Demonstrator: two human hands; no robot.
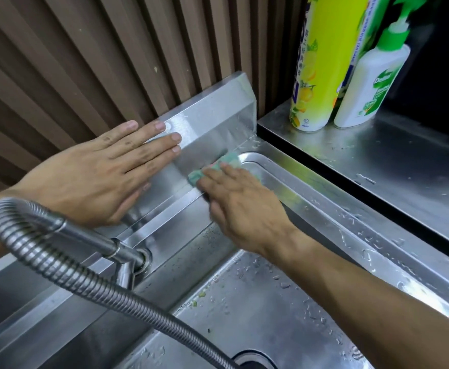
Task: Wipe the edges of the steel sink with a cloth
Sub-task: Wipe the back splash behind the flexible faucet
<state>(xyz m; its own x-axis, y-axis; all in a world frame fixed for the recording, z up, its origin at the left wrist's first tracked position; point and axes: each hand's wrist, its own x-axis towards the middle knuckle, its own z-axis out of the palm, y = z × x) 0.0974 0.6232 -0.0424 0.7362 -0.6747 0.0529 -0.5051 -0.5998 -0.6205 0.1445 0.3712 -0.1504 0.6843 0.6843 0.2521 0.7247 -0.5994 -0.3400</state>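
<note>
Brown ribbed wall panelling [85,62] is seen behind a steel sink [258,310], whose raised back splash [212,113] runs along the wall. Water drops are scattered over the sink rim and basin floor. The left hand [98,171] is laid flat on the back splash, fingers spread wide and holding nothing. The right hand [242,201] is pressed down on a green cloth [212,166], fingers extended over it; the cloth is found on the rear ledge of the sink, near the far right corner where ledge meets splash. A flexible metal faucet hose [66,267] is arched across the foreground. On the steel bench [391,161] to the right, a yellow-green spray can [321,62] and a white pump bottle [372,83] are stood side by side, touching.
</note>
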